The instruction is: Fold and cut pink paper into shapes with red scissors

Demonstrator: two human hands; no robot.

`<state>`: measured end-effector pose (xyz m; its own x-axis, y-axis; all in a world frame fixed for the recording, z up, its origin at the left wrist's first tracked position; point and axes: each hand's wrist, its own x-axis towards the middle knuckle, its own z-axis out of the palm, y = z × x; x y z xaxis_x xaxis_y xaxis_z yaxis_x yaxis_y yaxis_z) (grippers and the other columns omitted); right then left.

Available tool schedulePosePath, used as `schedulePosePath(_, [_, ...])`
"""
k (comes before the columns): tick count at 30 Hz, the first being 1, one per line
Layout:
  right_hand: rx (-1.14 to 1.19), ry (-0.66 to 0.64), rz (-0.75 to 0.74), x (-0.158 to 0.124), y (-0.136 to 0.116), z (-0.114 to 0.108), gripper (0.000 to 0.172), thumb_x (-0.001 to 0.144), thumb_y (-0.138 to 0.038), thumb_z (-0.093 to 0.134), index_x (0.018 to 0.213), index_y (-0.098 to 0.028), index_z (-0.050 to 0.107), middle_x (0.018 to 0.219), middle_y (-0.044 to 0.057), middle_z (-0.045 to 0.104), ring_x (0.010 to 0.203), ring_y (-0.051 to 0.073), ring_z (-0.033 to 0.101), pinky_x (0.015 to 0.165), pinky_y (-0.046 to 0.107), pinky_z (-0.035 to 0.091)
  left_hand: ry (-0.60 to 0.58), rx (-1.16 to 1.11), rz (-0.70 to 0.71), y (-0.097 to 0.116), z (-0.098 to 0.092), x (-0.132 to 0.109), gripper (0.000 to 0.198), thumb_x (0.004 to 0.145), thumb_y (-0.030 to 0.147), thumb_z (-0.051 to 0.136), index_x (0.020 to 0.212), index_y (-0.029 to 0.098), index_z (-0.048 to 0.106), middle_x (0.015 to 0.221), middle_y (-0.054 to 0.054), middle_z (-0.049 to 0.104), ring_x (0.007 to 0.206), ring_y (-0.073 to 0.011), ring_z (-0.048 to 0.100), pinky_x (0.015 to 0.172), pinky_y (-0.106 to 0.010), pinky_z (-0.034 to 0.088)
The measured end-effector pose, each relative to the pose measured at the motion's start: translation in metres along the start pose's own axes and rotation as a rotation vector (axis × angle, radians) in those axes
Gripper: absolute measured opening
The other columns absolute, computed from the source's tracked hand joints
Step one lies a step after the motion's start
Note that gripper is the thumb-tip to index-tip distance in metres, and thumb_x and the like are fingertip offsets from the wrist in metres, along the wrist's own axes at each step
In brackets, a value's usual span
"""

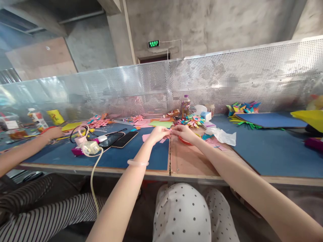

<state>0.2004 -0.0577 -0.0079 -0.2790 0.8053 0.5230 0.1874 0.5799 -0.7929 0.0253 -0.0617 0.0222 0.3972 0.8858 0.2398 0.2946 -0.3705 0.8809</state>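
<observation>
My left hand (158,134) and my right hand (185,133) meet above the gap between a blue board and bare wood. Their fingertips are pinched together, and whatever they hold is too small to make out. Pink paper pieces (145,137) lie beside and beneath my left hand. Under my right hand sits a red ring-shaped thing (185,141), partly covered by the hand. A folded-paper flower (194,121) in several colours rests just behind my right hand. Flat green paper (160,124) lies behind my left hand.
Left are a black phone (125,139), a power strip (91,147) with a hanging cord, and a co-worker's hand (53,133). A drink bottle (185,107) stands behind. Crumpled white tissue (224,136) and a blue sheet (268,120) lie right. A perforated metal screen (131,87) edges the table.
</observation>
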Motion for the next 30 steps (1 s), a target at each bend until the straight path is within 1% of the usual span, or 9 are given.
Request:
schedulePosePath(2, [-0.012,-0.002,-0.014,0.000,0.000,-0.001,0.031,0.071,-0.042,0.063,0.084,-0.014,0.067,0.083,0.006,0.067,0.076,0.016,0.059,0.073,0.030,0.045,-0.008,0.030,0.005,0.002,0.001,-0.001,0.024,0.068,0.035,0.068,0.069,0.011,0.065,0.067,-0.009,0.067,0.061,-0.0149,0.060,0.060,-0.027,0.045])
schedulePosePath(5, [-0.007,0.013,0.003,0.001,0.001,0.000,0.032,0.070,-0.042,0.064,0.082,-0.013,0.067,0.083,0.006,0.066,0.077,0.017,0.059,0.074,0.030,0.045,-0.034,0.061,0.009,0.004,0.002,-0.002,0.020,0.069,0.031,0.067,0.068,0.011,0.065,0.065,-0.007,0.067,0.059,-0.0147,0.060,0.059,-0.026,0.045])
schedulePosePath(11, [0.077,0.023,0.091,-0.001,-0.001,0.000,0.031,0.063,-0.042,0.070,0.073,-0.014,0.067,0.074,0.005,0.066,0.071,0.016,0.059,0.069,0.028,0.045,-0.106,0.065,0.023,0.002,0.001,-0.002,0.019,0.068,0.031,0.066,0.072,0.012,0.067,0.068,-0.007,0.068,0.062,-0.0155,0.062,0.058,-0.026,0.045])
schedulePosePath(17, [0.139,0.029,0.149,-0.005,-0.016,-0.001,0.029,0.057,-0.040,0.072,0.061,-0.013,0.062,0.061,0.001,0.060,0.059,0.012,0.052,0.058,0.026,0.040,-0.148,0.109,0.037,0.001,0.000,-0.001,0.021,0.068,0.031,0.066,0.072,0.011,0.067,0.067,-0.008,0.068,0.060,-0.0147,0.060,0.057,-0.025,0.043])
schedulePosePath(20, [0.180,0.019,0.159,-0.007,-0.023,-0.002,0.028,0.054,-0.037,0.074,0.055,-0.014,0.058,0.055,-0.001,0.055,0.056,0.011,0.049,0.057,0.025,0.038,-0.157,0.119,0.043,-0.001,0.000,0.000,0.021,0.067,0.033,0.065,0.071,0.012,0.066,0.068,-0.008,0.068,0.060,-0.0146,0.059,0.058,-0.026,0.043])
schedulePosePath(23, [0.190,0.001,0.154,-0.007,-0.026,-0.004,0.029,0.054,-0.037,0.074,0.052,-0.014,0.055,0.055,-0.001,0.055,0.056,0.011,0.050,0.057,0.026,0.038,-0.141,0.146,0.064,-0.003,0.000,0.001,0.022,0.067,0.034,0.065,0.075,0.013,0.067,0.070,-0.005,0.067,0.061,-0.0140,0.058,0.058,-0.025,0.041])
schedulePosePath(26, [0.158,0.016,0.145,-0.006,-0.024,-0.005,0.029,0.058,-0.038,0.072,0.053,-0.014,0.056,0.057,0.000,0.057,0.057,0.012,0.051,0.059,0.026,0.039,-0.075,0.200,0.109,-0.004,-0.001,0.002,0.023,0.065,0.035,0.065,0.073,0.014,0.068,0.065,-0.001,0.063,0.060,-0.0125,0.054,0.058,-0.024,0.039])
schedulePosePath(28, [0.154,0.043,0.127,-0.004,-0.022,-0.004,0.026,0.062,-0.039,0.070,0.061,-0.014,0.061,0.065,0.002,0.061,0.063,0.013,0.055,0.064,0.026,0.042,-0.018,0.177,0.118,-0.005,-0.002,0.003,0.024,0.065,0.036,0.065,0.074,0.014,0.068,0.067,-0.001,0.063,0.062,-0.0126,0.053,0.060,-0.024,0.039])
schedulePosePath(30, [0.181,0.070,0.116,-0.003,-0.020,-0.001,0.025,0.066,-0.038,0.068,0.073,-0.014,0.065,0.078,0.004,0.065,0.072,0.014,0.058,0.070,0.027,0.044,0.023,0.108,0.100,-0.006,-0.003,0.004,0.025,0.065,0.035,0.065,0.076,0.014,0.069,0.071,-0.002,0.064,0.066,-0.0137,0.055,0.062,-0.025,0.040])
